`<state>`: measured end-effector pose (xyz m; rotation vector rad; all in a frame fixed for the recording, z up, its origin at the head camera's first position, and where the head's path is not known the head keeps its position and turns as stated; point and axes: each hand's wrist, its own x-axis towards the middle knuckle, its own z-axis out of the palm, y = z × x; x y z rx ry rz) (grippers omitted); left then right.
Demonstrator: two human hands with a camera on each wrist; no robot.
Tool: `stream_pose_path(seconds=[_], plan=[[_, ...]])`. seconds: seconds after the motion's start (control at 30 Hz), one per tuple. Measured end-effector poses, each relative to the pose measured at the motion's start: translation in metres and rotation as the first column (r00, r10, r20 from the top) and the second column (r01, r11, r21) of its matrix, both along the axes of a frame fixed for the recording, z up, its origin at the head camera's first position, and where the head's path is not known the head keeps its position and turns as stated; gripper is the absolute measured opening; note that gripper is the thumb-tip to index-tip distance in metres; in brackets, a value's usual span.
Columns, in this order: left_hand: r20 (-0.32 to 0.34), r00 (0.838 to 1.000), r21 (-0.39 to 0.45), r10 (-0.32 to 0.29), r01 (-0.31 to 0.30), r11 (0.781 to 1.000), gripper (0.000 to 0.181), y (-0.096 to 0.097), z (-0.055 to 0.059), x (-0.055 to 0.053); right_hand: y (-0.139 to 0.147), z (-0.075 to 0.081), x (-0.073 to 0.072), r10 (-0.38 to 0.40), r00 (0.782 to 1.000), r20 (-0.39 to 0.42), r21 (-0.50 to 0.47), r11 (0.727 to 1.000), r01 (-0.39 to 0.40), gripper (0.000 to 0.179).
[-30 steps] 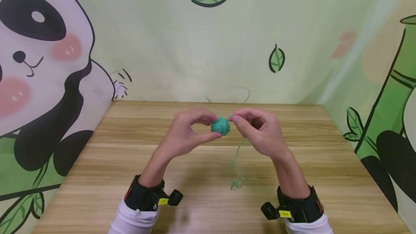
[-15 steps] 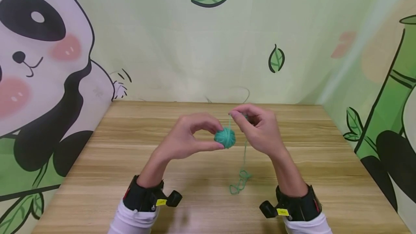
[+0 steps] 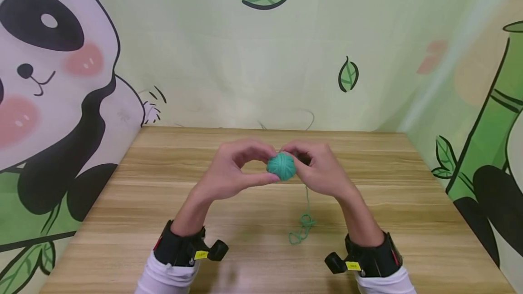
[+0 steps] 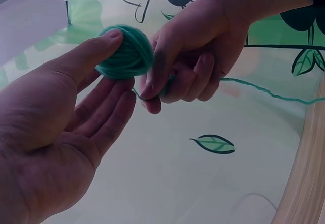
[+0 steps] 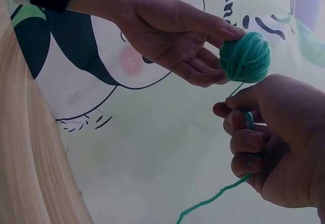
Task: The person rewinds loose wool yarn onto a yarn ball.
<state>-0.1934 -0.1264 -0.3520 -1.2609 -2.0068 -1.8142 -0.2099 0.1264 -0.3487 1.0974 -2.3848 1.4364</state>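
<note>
A small teal ball of yarn [image 3: 281,167] is held up above the table, pinched between the thumb and fingers of my left hand [image 3: 233,169]. Close against its right side, my right hand [image 3: 320,167] grips the yarn strand [image 5: 212,199] that comes off the ball. In the right wrist view that strand passes through the curled fingers [image 5: 249,141] and leaves below the palm. A short taut piece runs from the ball [image 4: 127,52] to the right thumb and index finger in the left wrist view. The strand's loose end [image 3: 302,230] hangs down in tangled loops.
The wooden table [image 3: 163,221] spans the space below both hands. Behind it rises a backdrop [image 3: 196,58] printed with pandas, leaves and bamboo. Black wrist cameras [image 3: 218,250] are strapped to both forearms.
The right hand first lifted above the ball, drawing the strand upright, then came down beside the ball. The ball dipped, then rose slightly, staying in the left hand throughout.
</note>
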Motion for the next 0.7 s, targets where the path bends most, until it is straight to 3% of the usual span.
stream_pose_path(seconds=[0.27, 0.7], plan=[[-0.003, 0.999, 0.083, 0.032, -0.032, 0.996, 0.042, 0.0017, -0.0003, -0.0011, -0.0025, -0.0034, -0.0007, 0.094, 0.995, -0.039, 0.067, 0.994, -0.091, 0.021], [-0.015, 0.992, 0.126, 0.125, -0.122, 0.984, 0.039, 0.0048, 0.0002, -0.0022, -0.0080, -0.0034, 0.0024, 0.154, 0.985, -0.082, 0.108, 0.983, -0.145, 0.013]])
